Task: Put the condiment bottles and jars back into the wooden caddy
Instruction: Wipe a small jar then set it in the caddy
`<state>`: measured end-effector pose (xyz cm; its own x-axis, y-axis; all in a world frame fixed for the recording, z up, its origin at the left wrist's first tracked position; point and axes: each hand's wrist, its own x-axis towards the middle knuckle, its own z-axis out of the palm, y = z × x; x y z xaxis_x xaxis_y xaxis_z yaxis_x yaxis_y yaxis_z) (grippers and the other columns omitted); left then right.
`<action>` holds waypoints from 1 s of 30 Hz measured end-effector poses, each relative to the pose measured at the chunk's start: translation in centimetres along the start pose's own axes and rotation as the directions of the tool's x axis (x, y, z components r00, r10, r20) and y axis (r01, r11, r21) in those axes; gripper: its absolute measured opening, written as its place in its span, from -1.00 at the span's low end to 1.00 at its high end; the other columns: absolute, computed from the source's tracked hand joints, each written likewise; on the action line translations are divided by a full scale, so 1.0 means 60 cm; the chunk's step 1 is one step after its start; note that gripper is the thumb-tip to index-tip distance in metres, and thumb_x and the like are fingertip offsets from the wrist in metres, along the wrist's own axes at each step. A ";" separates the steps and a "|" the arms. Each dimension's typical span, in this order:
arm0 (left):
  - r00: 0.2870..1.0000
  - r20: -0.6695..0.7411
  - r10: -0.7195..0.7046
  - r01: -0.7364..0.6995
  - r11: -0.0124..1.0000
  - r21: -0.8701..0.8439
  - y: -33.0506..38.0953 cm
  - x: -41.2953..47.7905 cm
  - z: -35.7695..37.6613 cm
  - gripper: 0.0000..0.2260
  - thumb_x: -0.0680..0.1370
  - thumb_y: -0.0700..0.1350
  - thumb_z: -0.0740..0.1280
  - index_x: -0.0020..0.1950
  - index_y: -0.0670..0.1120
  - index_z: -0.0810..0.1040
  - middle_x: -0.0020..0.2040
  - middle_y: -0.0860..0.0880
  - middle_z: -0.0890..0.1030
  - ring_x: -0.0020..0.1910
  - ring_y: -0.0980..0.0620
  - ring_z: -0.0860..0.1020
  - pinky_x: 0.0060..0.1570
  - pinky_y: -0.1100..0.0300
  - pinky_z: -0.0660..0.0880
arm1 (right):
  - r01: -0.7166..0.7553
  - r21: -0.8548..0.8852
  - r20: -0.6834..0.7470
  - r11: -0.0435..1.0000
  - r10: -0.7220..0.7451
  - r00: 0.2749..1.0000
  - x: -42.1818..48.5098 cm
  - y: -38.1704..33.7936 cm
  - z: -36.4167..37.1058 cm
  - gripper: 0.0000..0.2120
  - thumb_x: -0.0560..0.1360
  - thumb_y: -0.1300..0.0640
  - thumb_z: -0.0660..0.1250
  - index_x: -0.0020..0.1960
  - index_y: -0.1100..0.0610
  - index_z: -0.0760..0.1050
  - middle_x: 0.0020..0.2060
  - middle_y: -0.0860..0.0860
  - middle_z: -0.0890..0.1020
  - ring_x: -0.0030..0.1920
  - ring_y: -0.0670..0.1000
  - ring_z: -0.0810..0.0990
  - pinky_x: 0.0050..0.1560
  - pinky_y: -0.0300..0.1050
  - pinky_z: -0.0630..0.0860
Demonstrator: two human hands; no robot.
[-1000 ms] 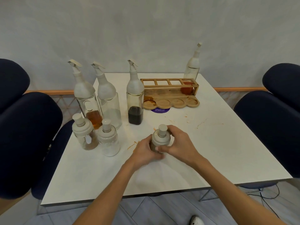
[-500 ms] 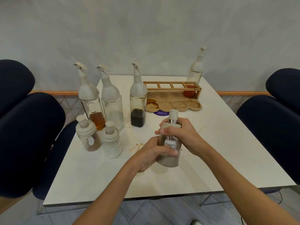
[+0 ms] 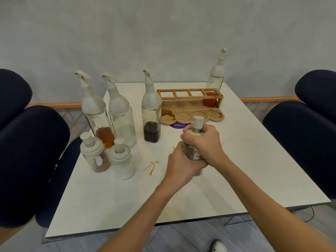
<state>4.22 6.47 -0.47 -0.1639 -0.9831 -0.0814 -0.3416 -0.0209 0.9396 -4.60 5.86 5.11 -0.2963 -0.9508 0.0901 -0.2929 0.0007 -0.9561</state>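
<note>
Gripping a pepper jar (image 3: 193, 151) above the white table (image 3: 254, 160), both hands close their fingers around it: left hand (image 3: 179, 165) low, right hand (image 3: 205, 142) near the lid. The wooden caddy (image 3: 190, 106) sits at twelve o'clock.

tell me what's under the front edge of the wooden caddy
A purple sticker with white print shows under the wooden caddy; most of it is covered.

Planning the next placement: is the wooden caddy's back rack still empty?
No. One tall white-capped glass bottle with red sauce stands in the rightmost slot of the wooden caddy; the other three slots are empty.
</note>
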 end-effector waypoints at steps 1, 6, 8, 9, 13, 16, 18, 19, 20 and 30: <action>1.000 0.006 0.007 -0.007 1.000 0.011 0.002 0.007 0.005 -0.35 0.24 0.10 0.55 0.25 0.15 0.36 -0.11 0.29 0.45 -0.19 0.26 0.47 -0.37 0.51 0.26 | 0.001 0.000 -0.005 1.000 -0.001 1.000 0.005 0.001 -0.006 -0.83 0.25 0.10 0.46 -0.16 0.07 0.62 -0.26 -0.03 0.66 -0.15 0.01 0.64 -0.12 -0.06 0.57; 0.995 0.072 0.068 -0.070 0.997 0.018 0.018 0.055 0.029 -0.32 0.29 0.09 0.57 0.30 0.21 0.30 -0.12 0.40 0.41 -0.19 0.39 0.44 -0.50 0.58 0.27 | 0.012 -0.120 0.022 0.993 -0.009 1.000 0.049 0.015 -0.051 -0.73 0.28 -0.06 0.43 -0.06 0.01 0.56 -0.21 -0.08 0.64 -0.17 -0.10 0.62 -0.26 -0.26 0.46; 0.988 0.100 0.115 -0.114 0.993 -0.012 0.027 0.084 0.039 -0.32 0.29 0.07 0.59 0.28 0.23 0.30 -0.04 0.39 0.41 -0.07 0.32 0.47 -0.37 0.55 0.38 | 0.030 -0.119 0.084 0.992 -0.020 0.996 0.071 0.022 -0.080 -0.72 0.33 -0.09 0.44 -0.02 -0.04 0.53 -0.19 -0.13 0.64 -0.14 -0.12 0.63 -0.21 -0.27 0.49; 0.984 0.101 0.144 -0.144 0.990 -0.004 0.032 0.101 0.046 -0.32 0.28 0.07 0.60 0.27 0.22 0.31 0.03 0.32 0.40 0.05 0.23 0.46 -0.21 0.46 0.48 | 0.041 -0.110 0.122 0.993 -0.028 0.992 0.083 0.026 -0.096 -0.71 0.35 -0.13 0.45 0.01 -0.07 0.52 -0.17 -0.16 0.64 -0.10 -0.15 0.63 -0.16 -0.27 0.49; 0.975 0.080 0.208 -0.216 0.970 0.107 0.059 0.166 0.082 -0.30 0.26 0.14 0.59 0.32 0.16 0.36 0.11 0.13 0.21 0.25 0.05 0.26 0.18 0.16 0.44 | 0.067 -0.101 0.233 0.993 -0.042 0.972 0.145 0.044 -0.157 -0.66 0.34 -0.19 0.48 0.05 -0.17 0.49 -0.10 -0.25 0.62 -0.01 -0.22 0.60 -0.06 -0.28 0.47; 0.970 0.066 0.232 -0.237 0.969 0.075 0.084 0.215 0.112 -0.33 0.29 0.06 0.60 0.32 0.10 0.38 0.07 0.10 0.26 0.22 0.03 0.31 0.23 0.06 0.47 | 0.057 -0.128 0.276 0.990 -0.020 0.961 0.198 0.061 -0.190 -0.46 0.27 -0.16 0.54 0.18 -0.14 0.43 0.03 -0.19 0.58 0.06 -0.17 0.57 -0.06 -0.27 0.53; 0.973 0.042 0.226 -0.228 0.972 0.056 0.101 0.251 0.132 -0.32 0.29 0.02 0.61 0.33 0.05 0.39 0.09 0.05 0.30 0.22 -0.01 0.35 0.23 -0.02 0.48 | 0.055 -0.100 0.254 0.993 -0.028 0.967 0.233 0.069 -0.210 -0.46 0.26 -0.10 0.57 0.17 -0.21 0.43 0.00 -0.27 0.58 0.02 -0.27 0.56 -0.14 -0.35 0.53; 0.974 0.033 0.223 -0.225 0.973 0.053 0.110 0.270 0.142 -0.32 0.29 0.02 0.61 0.33 0.04 0.39 0.10 0.03 0.31 0.22 -0.03 0.36 0.22 -0.04 0.49 | 0.055 -0.083 0.234 0.995 -0.034 0.972 0.251 0.072 -0.218 -0.47 0.25 -0.08 0.58 0.14 -0.23 0.44 -0.02 -0.30 0.60 -0.02 -0.30 0.56 -0.18 -0.37 0.53; 0.974 0.029 0.224 -0.225 0.973 0.058 0.117 0.289 0.152 -0.31 0.28 0.02 0.61 0.34 0.03 0.40 0.09 0.03 0.31 0.21 -0.04 0.38 0.22 -0.03 0.49 | 0.055 -0.073 0.213 0.996 -0.039 0.976 0.270 0.076 -0.226 -0.48 0.24 -0.06 0.58 0.12 -0.23 0.45 -0.03 -0.30 0.60 -0.05 -0.31 0.56 -0.21 -0.38 0.52; 0.980 0.090 0.180 -0.178 0.984 -0.027 0.144 0.447 0.209 -0.32 0.23 -0.16 0.62 0.31 -0.02 0.46 0.22 -0.07 0.54 0.21 -0.04 0.51 0.20 -0.04 0.50 | 0.058 -0.113 0.106 0.992 -0.046 0.993 0.426 0.121 -0.255 -0.47 0.18 0.00 0.62 0.08 -0.15 0.50 -0.15 -0.30 0.61 -0.13 -0.35 0.57 -0.25 -0.47 0.46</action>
<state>-14.74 -17.79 1.29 -0.3054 -0.9504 0.0590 -0.2823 0.1495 0.9476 -28.24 -13.69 4.72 -0.1841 -0.9774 0.1039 -0.4101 -0.0196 -0.9118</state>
